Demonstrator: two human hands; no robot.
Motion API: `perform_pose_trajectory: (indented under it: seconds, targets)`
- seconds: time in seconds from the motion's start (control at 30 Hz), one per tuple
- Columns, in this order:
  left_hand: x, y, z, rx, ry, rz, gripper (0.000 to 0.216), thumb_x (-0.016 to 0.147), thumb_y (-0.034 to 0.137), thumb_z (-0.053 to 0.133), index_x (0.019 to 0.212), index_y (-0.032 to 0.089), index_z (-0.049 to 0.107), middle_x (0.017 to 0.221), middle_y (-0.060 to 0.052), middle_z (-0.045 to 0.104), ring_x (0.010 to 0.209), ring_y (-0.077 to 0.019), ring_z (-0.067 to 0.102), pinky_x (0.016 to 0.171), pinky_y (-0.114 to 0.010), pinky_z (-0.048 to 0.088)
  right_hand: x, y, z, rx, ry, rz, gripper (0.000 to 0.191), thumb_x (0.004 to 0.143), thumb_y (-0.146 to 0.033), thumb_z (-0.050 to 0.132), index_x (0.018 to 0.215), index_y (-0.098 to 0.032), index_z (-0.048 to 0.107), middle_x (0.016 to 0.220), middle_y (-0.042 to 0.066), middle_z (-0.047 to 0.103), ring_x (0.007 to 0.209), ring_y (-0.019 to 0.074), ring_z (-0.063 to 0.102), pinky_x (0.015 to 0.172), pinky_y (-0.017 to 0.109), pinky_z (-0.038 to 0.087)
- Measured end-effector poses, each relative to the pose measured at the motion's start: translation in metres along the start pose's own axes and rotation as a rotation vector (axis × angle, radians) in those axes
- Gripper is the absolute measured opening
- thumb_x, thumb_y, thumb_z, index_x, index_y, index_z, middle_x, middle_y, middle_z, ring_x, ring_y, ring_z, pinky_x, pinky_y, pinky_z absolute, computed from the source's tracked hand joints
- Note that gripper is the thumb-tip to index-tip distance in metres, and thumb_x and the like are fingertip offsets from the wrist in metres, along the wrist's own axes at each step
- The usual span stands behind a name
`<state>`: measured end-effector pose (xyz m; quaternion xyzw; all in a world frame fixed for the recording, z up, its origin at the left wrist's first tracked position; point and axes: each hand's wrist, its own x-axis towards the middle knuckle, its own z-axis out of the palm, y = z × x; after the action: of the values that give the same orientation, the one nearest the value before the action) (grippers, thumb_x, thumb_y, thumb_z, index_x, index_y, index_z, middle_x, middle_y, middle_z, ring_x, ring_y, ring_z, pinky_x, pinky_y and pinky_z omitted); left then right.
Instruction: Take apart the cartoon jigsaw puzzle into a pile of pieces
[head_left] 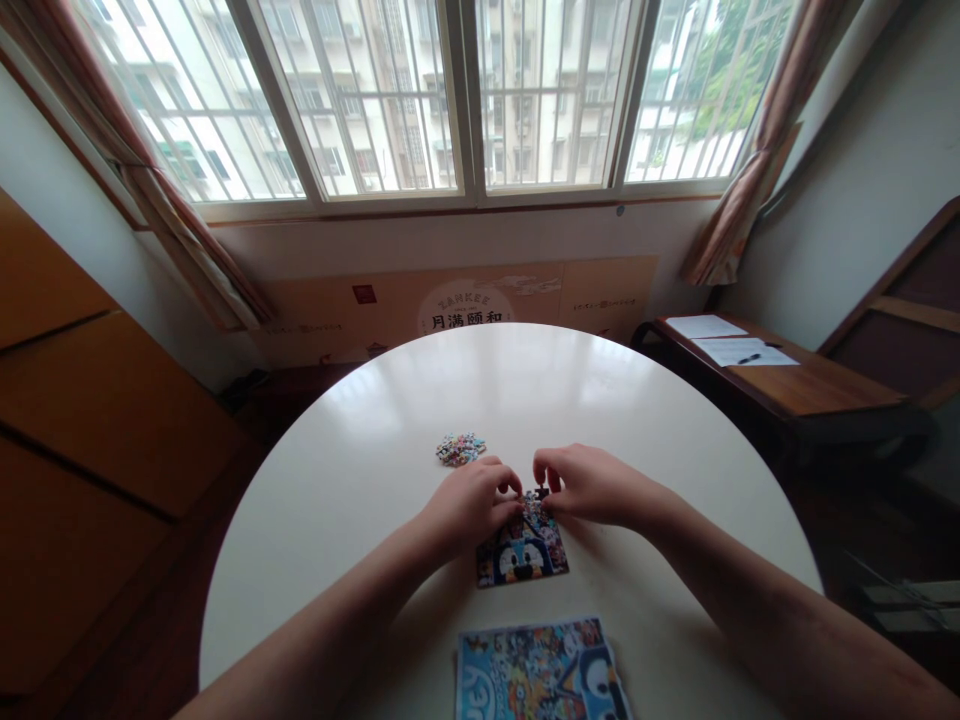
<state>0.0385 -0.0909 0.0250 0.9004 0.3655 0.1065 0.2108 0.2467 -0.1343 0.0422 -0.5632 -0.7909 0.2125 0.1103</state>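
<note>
Pinching a piece (543, 492) in its fingers, the right hand (592, 485) meets the puzzle (523, 560) on the counter (322, 520); the left hand (472, 500) curls alongside, grip unclear, perhaps steadying. Pile (460, 449) and picture (532, 670) lie near, likely for convenience.

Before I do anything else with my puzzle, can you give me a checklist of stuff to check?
1. Loose pieces together on the round white table: ok, in one pile beyond the left hand.
2. Printed picture face up: ok, blue dog showing, though its bottom is out of view.
3. Dog's face on the puzzle uncovered: ok, mostly clear below your hands.
4. Puzzle finished: not ok, its far edge is uneven and loose pieces remain.
5. Dark piece by the right hand fully pushed in: cannot tell, too small and partly hidden.
</note>
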Motion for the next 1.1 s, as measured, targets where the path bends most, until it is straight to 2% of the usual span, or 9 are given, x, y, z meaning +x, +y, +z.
perform_pose_trajectory:
  seconds: [0.33,0.67,1.1]
  targets:
    - [0.0011,-0.0024,0.0032,-0.048,0.058,0.016,0.008,0.078,0.016,0.066,0.082,0.021,0.071,0.086,-0.002,0.063,0.081,-0.0177,0.059,0.072,-0.028,0.046,0.0001,0.0006,0.0017,-0.005,0.015,-0.029,0.011,0.073,-0.020,0.063,0.083,-0.021,0.064,0.083,0.001,0.070,0.077,0.0165,0.059,0.063,0.026,0.034]
    - [0.0003,0.0016,0.0014,-0.085,0.027,0.036,0.014,0.076,0.011,0.059,0.078,0.021,0.069,0.080,0.000,0.070,0.078,-0.0173,0.063,0.074,-0.028,0.046,0.0007,-0.0005,0.0016,-0.028,0.001,-0.017,0.008,0.072,-0.017,0.063,0.079,-0.021,0.064,0.083,0.001,0.070,0.077,0.0167,0.059,0.063,0.026,0.034]
    - [0.0002,0.0019,-0.0002,-0.088,0.004,-0.049,0.013,0.079,0.016,0.060,0.082,0.021,0.071,0.084,0.000,0.074,0.081,-0.0183,0.066,0.072,-0.028,0.046,0.0013,0.0011,0.0031,-0.019,-0.003,-0.017,0.008,0.072,-0.019,0.064,0.080,-0.021,0.066,0.083,0.001,0.070,0.077,0.0169,0.059,0.063,0.026,0.034]
